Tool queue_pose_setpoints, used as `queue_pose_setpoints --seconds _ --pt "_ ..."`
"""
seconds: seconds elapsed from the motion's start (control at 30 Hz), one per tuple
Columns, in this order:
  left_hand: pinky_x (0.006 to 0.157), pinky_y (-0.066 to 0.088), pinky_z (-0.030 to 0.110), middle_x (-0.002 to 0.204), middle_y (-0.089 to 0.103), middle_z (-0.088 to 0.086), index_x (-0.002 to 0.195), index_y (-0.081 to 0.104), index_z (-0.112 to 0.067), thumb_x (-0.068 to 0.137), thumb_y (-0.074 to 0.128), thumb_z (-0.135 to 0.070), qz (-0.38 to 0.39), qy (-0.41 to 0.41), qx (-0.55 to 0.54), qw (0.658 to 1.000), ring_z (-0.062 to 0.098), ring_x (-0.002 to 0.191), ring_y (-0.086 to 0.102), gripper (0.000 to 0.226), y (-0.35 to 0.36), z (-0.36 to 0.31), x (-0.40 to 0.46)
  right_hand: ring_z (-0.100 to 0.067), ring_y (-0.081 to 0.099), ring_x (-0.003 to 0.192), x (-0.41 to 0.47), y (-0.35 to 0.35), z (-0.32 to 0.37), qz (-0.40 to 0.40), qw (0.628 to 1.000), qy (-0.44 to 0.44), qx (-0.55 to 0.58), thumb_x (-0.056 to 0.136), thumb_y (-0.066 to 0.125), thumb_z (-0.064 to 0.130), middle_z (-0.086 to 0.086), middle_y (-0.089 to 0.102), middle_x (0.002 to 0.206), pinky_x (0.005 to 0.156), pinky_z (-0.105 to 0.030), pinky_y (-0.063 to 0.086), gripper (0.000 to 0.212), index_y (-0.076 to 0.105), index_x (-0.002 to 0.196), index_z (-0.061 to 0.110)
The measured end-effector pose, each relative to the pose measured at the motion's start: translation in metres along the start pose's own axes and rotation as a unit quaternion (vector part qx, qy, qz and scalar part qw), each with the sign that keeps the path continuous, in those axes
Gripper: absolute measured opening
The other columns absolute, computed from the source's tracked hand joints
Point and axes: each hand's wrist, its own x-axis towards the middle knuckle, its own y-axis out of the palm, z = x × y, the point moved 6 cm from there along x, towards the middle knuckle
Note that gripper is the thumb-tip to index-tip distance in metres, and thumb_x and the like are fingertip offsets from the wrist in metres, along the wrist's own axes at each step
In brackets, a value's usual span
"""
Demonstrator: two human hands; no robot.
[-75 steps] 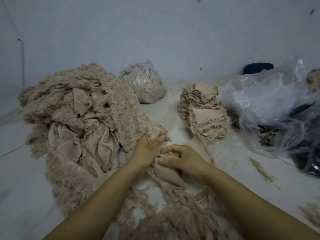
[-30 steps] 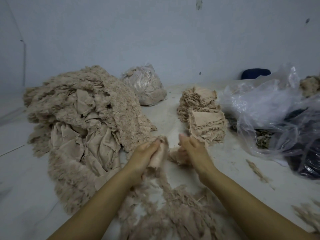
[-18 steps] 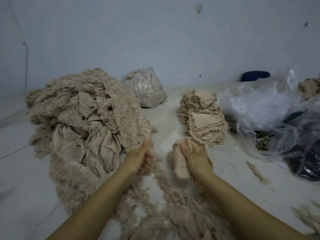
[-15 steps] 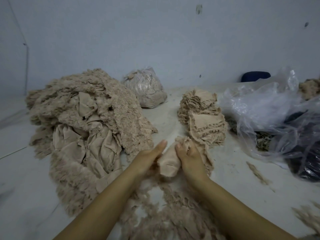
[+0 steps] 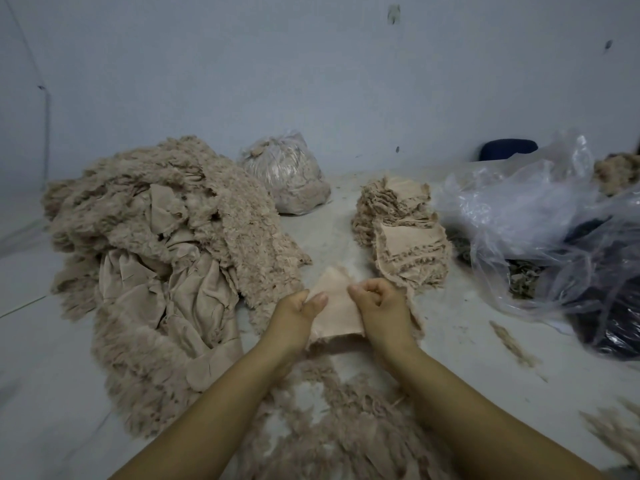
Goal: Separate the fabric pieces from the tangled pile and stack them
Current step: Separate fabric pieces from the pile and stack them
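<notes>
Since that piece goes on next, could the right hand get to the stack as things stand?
Probably yes: the right hand holds the fabric piece just short of the stack, with nothing between them.

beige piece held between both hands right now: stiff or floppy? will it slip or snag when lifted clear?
Likely floppy: the fabric piece bows and folds between the left hand and right hand. Probably light, since a fingertip grip holds it up. It may snag more than slip: its frayed lower edge hangs just above the loose fringe on the floor.
</notes>
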Motion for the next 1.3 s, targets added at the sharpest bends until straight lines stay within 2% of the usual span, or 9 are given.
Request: queue_pose_setpoints --seconds 0.2,0.3,0.43,0.5,0.6,0.8,1.0,1.13,1.3 --pt "0.081 0.042 0.032 0.091 0.063 0.005 0.093 0.063 -0.005 0.097 0.049 -0.020 0.013 0.009 0.030 0.999 0.020 0.089 0.056 0.021 0.000 -0.002 0.005 -0.021 0.055 0.068 0.009 -0.018 -0.004 -0.051 0.997 -0.013 -0.062 0.095 0.054 0.025 -0.004 0.062 0.073 0.063 -0.033 0.041 0.021 0.058 0.079 0.013" --pt "0.091 0.040 0.020 0.112 0.059 -0.004 0.107 0.063 -0.004 0.098 0.048 -0.024 -0.018 0.006 0.029 0.999 0.013 0.108 0.052 0.026 -0.011 -0.002 0.011 -0.023 0.055 0.073 0.014 -0.036 0.000 -0.086 0.990 -0.006 -0.110 0.100 0.044 0.030 -0.003 0.058 0.075 0.062 -0.030 0.038 0.027 0.058 0.088 0.010" --pt "0.072 0.046 0.028 0.086 0.064 0.015 0.093 0.062 -0.001 0.097 0.050 -0.021 0.033 -0.027 -0.023 0.999 0.024 0.079 0.059 0.024 -0.005 -0.003 0.014 -0.025 0.065 0.075 0.006 -0.011 0.003 0.071 0.994 0.053 -0.062 0.093 0.045 0.055 -0.005 0.066 0.081 0.069 -0.036 0.052 0.044 0.058 0.095 0.012" --pt "0.062 0.052 0.028 0.079 0.067 0.015 0.090 0.065 -0.002 0.096 0.051 -0.018 0.085 -0.048 -0.067 0.993 0.023 0.068 0.063 0.022 0.007 -0.004 0.013 -0.021 0.065 0.073 0.000 0.002 0.001 0.135 0.985 0.104 0.027 0.089 0.061 0.044 -0.005 0.068 0.081 0.065 -0.030 0.055 0.034 0.064 0.095 0.011" --pt "0.053 0.051 0.023 0.070 0.067 0.007 0.086 0.066 -0.007 0.093 0.056 -0.018 0.085 -0.041 -0.058 0.994 0.015 0.059 0.062 0.016 0.014 -0.011 0.021 -0.011 0.059 0.060 0.016 -0.014 0.010 0.067 0.993 0.060 0.079 0.085 0.070 0.017 0.000 0.065 0.067 0.051 -0.019 0.048 0.011 0.065 0.078 0.010" --pt "0.055 0.042 0.022 0.061 0.059 -0.002 0.077 0.061 -0.014 0.089 0.063 -0.016 -0.018 0.011 0.136 0.990 0.014 0.057 0.051 0.012 0.024 -0.004 0.055 -0.012 0.053 0.072 0.050 -0.056 0.020 -0.024 0.985 -0.039 -0.168 0.081 0.074 0.025 0.003 0.058 0.076 0.061 -0.025 0.040 0.016 0.061 0.086 0.018" --pt "0.093 0.047 0.035 0.119 0.054 -0.001 0.123 0.055 -0.015 0.092 0.057 -0.038 0.005 -0.024 0.261 0.965 0.020 0.108 0.055 0.038 0.026 0.035 0.063 -0.028 0.048 0.115 0.033 -0.064 -0.017 0.006 0.945 -0.017 -0.326 0.089 0.059 0.039 -0.009 0.049 0.123 0.093 -0.038 0.044 0.036 0.053 0.120 0.023" --pt "0.079 0.044 0.021 0.123 0.057 -0.002 0.126 0.057 -0.019 0.080 0.071 -0.039 0.084 -0.021 0.263 0.961 0.014 0.108 0.056 0.052 0.044 0.036 0.057 -0.027 0.052 0.114 0.023 -0.057 -0.022 0.063 0.927 -0.026 -0.370 0.092 0.055 0.031 -0.010 0.053 0.125 0.094 -0.033 0.042 0.037 0.053 0.127 0.020" --pt "0.068 0.044 0.024 0.096 0.065 -0.002 0.098 0.067 -0.020 0.082 0.071 -0.031 0.127 0.005 0.288 0.949 0.010 0.080 0.058 0.020 0.076 0.037 0.050 -0.021 0.057 0.108 0.022 -0.095 -0.027 0.043 0.919 -0.014 -0.392 0.091 0.057 0.020 -0.005 0.062 0.119 0.077 -0.017 0.032 0.027 0.062 0.118 0.016"
